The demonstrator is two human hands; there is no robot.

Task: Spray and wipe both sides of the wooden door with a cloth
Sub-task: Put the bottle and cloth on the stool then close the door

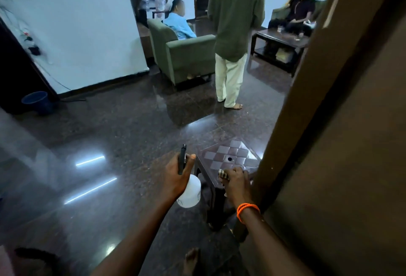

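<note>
My left hand (176, 175) grips a spray bottle (190, 192) with a white body and a black trigger head, held above the floor just left of a small brown stool (228, 155). My right hand (236, 184), with an orange band on the wrist, holds a bunched striped cloth (222, 175) over the stool's near edge. The brown wooden door (342, 144) stands open on the right, its edge facing me right beside my right hand.
A person in a green top (236, 12) stands on the dark polished floor ahead. A green armchair (184, 56) with a seated person is beyond. A dark coffee table (279, 40) and another seated person are at back right. A blue bucket (38, 101) sits far left.
</note>
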